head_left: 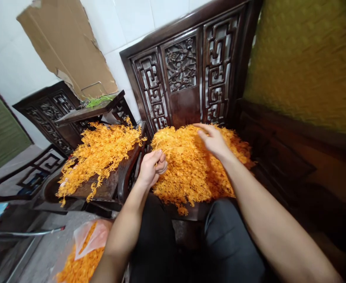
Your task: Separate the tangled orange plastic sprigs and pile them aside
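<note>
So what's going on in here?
Someone has both hands at an orange pile on a wooden chair. The left hand is closed, its grip too blurred to read; the right hand is open over the pile. A second pile covers much of the neighbouring chair; a bag sits on the floor.

in the middle, a heap of strands [181, 177] is being borne by a chair [186, 109]. to its left, another heap [105, 147] is being borne by a seat [109, 188]; behind that, stems [100, 100] are being carried by a table [76, 115], and cardboard [65, 45] is being propped by the wall [131, 19] beyond. near left, a bag [92, 237] is being supported by the floor [47, 251].
</note>
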Tool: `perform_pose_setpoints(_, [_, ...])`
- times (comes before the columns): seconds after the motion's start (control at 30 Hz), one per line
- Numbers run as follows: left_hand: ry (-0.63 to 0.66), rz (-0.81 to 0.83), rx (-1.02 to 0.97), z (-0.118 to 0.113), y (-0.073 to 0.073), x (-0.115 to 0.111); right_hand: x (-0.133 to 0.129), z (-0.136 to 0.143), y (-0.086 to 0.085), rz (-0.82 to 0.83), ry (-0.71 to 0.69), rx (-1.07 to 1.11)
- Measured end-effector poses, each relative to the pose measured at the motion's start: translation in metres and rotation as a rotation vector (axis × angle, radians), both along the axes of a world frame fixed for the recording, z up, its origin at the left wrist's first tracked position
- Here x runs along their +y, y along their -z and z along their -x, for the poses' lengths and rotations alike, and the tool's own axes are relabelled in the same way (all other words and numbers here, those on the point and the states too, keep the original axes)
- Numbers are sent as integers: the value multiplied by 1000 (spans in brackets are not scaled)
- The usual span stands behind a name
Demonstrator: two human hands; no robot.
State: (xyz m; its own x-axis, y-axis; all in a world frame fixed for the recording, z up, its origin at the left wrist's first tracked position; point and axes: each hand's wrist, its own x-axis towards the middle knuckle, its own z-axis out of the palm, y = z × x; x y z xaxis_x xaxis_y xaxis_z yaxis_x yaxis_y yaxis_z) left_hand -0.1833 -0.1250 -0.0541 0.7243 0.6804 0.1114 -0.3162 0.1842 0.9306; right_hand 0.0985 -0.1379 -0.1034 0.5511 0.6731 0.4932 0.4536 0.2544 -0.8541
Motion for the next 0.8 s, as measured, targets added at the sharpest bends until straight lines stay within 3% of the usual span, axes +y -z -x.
perform_pose_setpoints(0.07, [6,5,-8,-6,2,1,-5,18,-5,53,-87,-194])
perform_pose_setpoints(0.13, [-13,7,-27,-10,5,2,-9,38,-16,7,-83,-203])
perform_pose_setpoints(0.2, [-48,5,-49,-12,6,2,-13,57,-29,-18,-141,-32])
perform_pose_setpoints(0.27, [-88,-7,-65,-12,6,2,-18,74,-38,21,-301,174])
perform_pose_setpoints(0.37, [-142,-19,-83,-12,3,1,-25,93,-42,38,-509,294])
perform_pose_setpoints(0.47, [-151,8,-104,-10,0,0,-29,96,-42,-64,-581,399])
perform_pose_setpoints(0.57, [-115,56,-107,-8,-1,1,-29,88,-42,-86,-524,383])
perform_pose_setpoints(0.73, [-55,171,-84,-5,-1,3,-18,73,-41,34,-176,-269])
perform_pose_setpoints(0.8, [-74,192,-131,0,-4,4,-13,62,-36,63,-39,-415])
